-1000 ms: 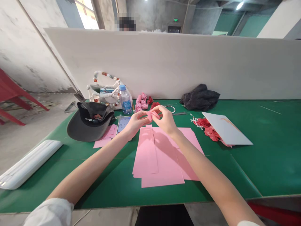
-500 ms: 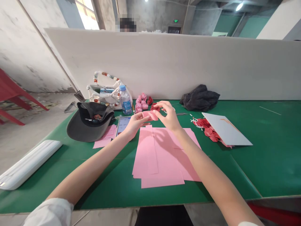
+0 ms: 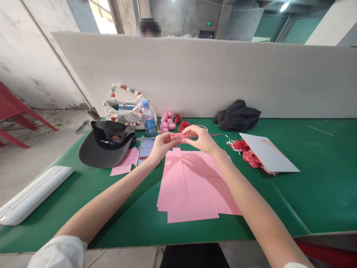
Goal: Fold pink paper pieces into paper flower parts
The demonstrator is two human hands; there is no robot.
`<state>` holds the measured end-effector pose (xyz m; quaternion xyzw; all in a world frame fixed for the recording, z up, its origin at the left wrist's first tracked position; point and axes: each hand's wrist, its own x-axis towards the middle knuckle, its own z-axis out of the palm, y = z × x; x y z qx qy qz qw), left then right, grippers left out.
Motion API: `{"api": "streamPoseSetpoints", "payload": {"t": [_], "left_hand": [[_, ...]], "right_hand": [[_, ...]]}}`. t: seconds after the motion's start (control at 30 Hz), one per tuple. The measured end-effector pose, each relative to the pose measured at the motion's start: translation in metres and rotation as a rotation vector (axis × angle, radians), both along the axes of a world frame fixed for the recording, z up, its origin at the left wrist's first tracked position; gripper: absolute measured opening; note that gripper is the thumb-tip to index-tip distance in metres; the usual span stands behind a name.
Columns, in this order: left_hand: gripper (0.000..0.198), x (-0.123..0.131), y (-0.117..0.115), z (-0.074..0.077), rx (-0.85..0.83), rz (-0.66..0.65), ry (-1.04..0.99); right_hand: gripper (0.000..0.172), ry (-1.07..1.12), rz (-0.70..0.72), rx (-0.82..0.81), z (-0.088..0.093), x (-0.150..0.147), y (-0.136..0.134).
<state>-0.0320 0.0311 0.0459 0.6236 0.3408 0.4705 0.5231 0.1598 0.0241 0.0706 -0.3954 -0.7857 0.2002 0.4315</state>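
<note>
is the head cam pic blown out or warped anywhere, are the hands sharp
Head view: the window is blown out almost white; wide-angle warp bends the white partition and stretches the arms; the left hand, right hand and pink paper look fairly sharp; soft arm shadows fall on the green table.

Room, one view. Green-topped work desk (image 3: 320,193), long, its far edge set against a white partition board (image 3: 212,78). Beyond the desk's left edge: concrete floor (image 3: 36,149), dusty; red plastic chair (image 3: 13,111), partly in view; stained, whitewashed concrete wall (image 3: 33,56). Above the partition: bright window (image 3: 102,16), upper left; green exit sign (image 3: 208,23); green-painted wall (image 3: 301,26), upper right; ceiling lamp (image 3: 284,6), lit, against dark exposed ceiling.
</note>
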Motion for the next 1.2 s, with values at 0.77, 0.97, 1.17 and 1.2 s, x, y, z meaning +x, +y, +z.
{"api": "streamPoseSetpoints", "payload": {"t": [0.77,0.97,1.17,1.2], "left_hand": [[0.044,-0.01,0.009,0.001,-0.381,-0.555,-0.158],[0.035,-0.015,0.011,0.0,-0.481,-0.627,-0.086],[0.033,-0.012,0.011,0.005,-0.434,-0.505,-0.103],[0.035,-0.011,0.011,0.005,-0.392,-0.439,-0.135]], "right_hand": [[0.017,0.248,0.346,-0.17,0.008,0.004,-0.004],[0.009,0.221,0.436,-0.2,0.012,0.004,-0.009],[0.017,0.156,0.294,-0.206,0.013,0.005,-0.007],[0.022,0.197,0.261,-0.225,0.014,0.006,-0.007]]}}
